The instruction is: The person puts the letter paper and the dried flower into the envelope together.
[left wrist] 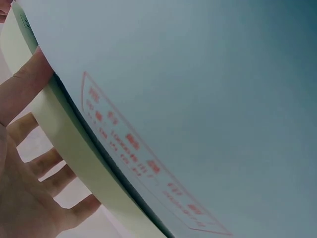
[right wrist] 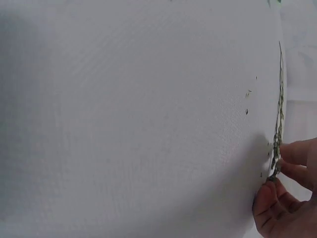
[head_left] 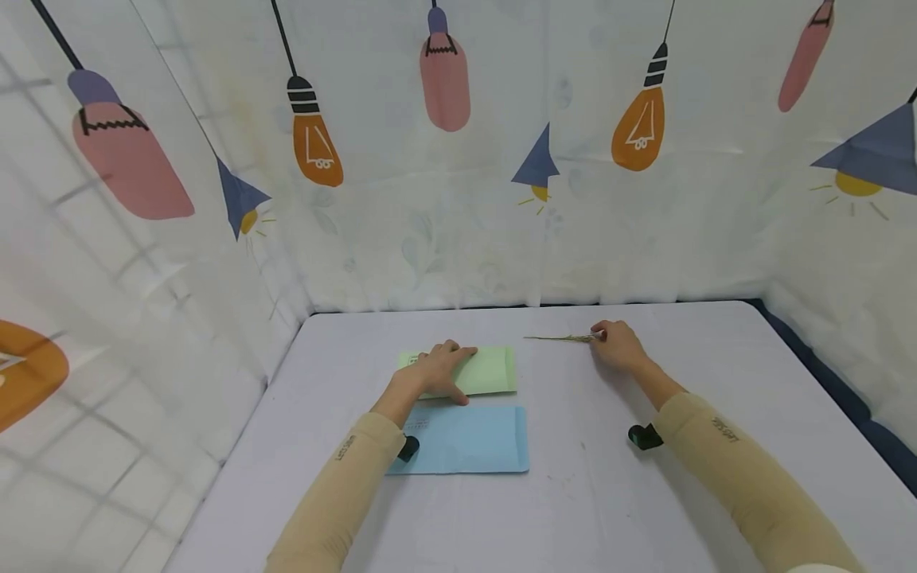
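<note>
A light green envelope [head_left: 494,370] lies flat, just beyond a blue envelope [head_left: 473,446] with its long side toward me. My left hand [head_left: 438,372] spans the green one, thumb at its near edge and fingertips along its far edge. From the left wrist view, the thumb [left wrist: 29,82] meets the seam between both envelopes, and red print marks the blue one. Farther right, my right hand [head_left: 618,345] pinches one end of a thin dried sprig [head_left: 562,338], which points left, low over the tabletop. In the right wrist view, thumb and fingertips [right wrist: 267,196] close on its lower end.
A white cloth covers the table [head_left: 573,509]. Small dry crumbs [right wrist: 247,111] lie near the sprig. White curtains [head_left: 458,223] printed with lamps and bulbs stand behind the far edge and at both sides. Dark devices [head_left: 645,436] are strapped at the wrists.
</note>
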The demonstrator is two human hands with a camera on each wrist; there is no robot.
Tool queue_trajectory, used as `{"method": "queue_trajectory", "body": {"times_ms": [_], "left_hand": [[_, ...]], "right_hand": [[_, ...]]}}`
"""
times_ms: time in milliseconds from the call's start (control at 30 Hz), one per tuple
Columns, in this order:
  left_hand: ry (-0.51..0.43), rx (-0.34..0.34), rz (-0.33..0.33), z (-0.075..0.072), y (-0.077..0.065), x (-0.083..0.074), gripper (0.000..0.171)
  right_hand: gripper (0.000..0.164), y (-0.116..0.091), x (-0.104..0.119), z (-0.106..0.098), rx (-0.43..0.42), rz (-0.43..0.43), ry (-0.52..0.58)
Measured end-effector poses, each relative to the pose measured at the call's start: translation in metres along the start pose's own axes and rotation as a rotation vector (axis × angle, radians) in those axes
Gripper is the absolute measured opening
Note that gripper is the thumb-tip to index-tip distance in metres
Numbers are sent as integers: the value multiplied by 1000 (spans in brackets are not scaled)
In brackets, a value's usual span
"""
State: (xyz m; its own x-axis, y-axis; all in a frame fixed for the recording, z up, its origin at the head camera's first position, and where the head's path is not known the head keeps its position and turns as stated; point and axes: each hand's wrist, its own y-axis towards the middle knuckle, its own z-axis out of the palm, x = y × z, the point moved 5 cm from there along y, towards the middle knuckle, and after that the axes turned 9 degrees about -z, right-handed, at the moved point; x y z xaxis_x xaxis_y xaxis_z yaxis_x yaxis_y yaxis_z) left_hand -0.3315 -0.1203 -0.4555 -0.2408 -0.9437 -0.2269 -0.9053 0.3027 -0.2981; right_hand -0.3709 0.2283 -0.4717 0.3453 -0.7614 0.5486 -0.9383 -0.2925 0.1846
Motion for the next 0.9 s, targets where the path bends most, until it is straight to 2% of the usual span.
{"method": "queue_trajectory", "body": {"times_ms": [133,433,733,900], "left_hand": [[7,1,-1,1,1,0,99],[19,-4,6,1,2,-1,99],[13,3,3,1,2,-1,99],[13,-3,1,1,2,1,99]], "right_hand": [[27,0,2,1,-36,-34,-6],[20,-5,0,-2,-72,-30,13],[17,-8,0,-2,-39,7,64],[20,-11,0,-4,-30,41,55]]}}
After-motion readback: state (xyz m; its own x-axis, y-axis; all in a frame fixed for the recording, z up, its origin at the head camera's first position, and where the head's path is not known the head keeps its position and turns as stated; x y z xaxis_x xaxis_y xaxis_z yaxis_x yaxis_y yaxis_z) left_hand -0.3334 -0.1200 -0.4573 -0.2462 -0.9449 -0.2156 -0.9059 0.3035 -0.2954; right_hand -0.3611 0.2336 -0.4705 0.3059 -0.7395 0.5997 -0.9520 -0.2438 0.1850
